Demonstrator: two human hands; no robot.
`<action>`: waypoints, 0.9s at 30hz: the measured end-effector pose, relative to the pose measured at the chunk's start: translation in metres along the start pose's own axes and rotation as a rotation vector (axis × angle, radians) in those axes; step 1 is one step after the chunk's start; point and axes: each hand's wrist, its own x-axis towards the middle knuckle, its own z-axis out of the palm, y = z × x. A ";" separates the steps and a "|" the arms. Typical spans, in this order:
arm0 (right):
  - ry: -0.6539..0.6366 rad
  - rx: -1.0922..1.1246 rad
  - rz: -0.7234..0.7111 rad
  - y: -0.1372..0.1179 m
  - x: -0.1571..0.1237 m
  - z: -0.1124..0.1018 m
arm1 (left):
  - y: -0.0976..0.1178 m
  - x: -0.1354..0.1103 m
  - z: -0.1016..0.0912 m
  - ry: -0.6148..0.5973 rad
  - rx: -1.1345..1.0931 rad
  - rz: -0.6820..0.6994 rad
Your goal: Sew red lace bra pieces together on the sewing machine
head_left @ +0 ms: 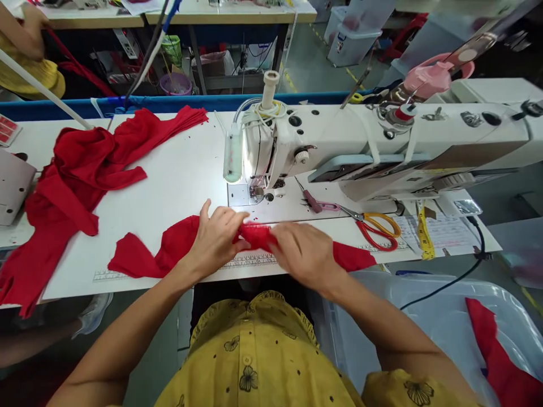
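Observation:
A strip of red fabric (169, 243) lies along the front edge of the white sewing table (178, 181). My left hand (218, 237) pinches it between thumb and fingers. Close by on the right, my right hand (303, 249) is closed on the same fabric, and a short stretch spans the gap between both hands. The fabric's ends lie on the table beyond each hand. Just behind my hands stands the sewing machine (322, 141), its presser foot (257, 192) apart from the fabric. Part of a printed ruler (250, 260) shows beneath my hands.
Red garment pieces (85, 169) are heaped at the left. Scissors (377, 229), a seam ripper (311, 200) and a yellow tape measure (424, 234) lie at the right. Below the right edge sits a clear plastic bin (394, 288) with red fabric. Another person's arm (25, 28) shows upper left.

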 end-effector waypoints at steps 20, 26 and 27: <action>0.163 0.144 -0.043 -0.015 -0.025 0.033 | 0.022 -0.061 -0.016 0.465 -0.287 0.009; 0.208 0.168 -0.075 -0.016 -0.023 0.033 | 0.039 -0.042 -0.002 0.527 -0.028 0.052; 0.219 0.162 -0.072 -0.016 -0.024 0.033 | 0.036 -0.040 0.002 0.553 0.013 0.096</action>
